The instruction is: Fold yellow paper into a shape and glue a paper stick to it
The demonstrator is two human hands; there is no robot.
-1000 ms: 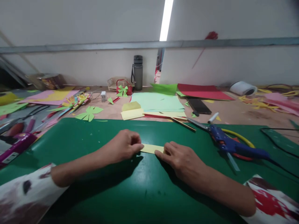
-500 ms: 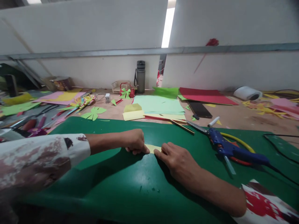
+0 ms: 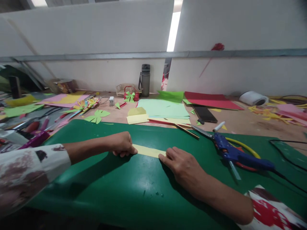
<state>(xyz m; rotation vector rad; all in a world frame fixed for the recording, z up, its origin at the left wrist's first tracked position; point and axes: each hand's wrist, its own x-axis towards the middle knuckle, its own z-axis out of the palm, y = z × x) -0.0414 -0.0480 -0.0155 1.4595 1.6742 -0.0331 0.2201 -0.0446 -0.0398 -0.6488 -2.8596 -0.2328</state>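
Note:
A pale yellow paper strip lies across the green mat, slanting down slightly to the right. At its left end is my left hand, fingers curled in and thumb and fingertips pressed on the paper. My right hand is closed over the other end, its fingertips bent down onto the strip. Both ends of the strip are hidden under my fingers; only the stretch between them shows.
To the right lie a blue glue gun, scissors and a white marker. Behind the mat are a pencil, pale green sheets, a phone, red paper and a bottle. Tools and paper scraps crowd the left.
My left hand has slid left along the paper, so a longer stretch of the yellow strip shows between my hands. My right hand has stayed almost in place.

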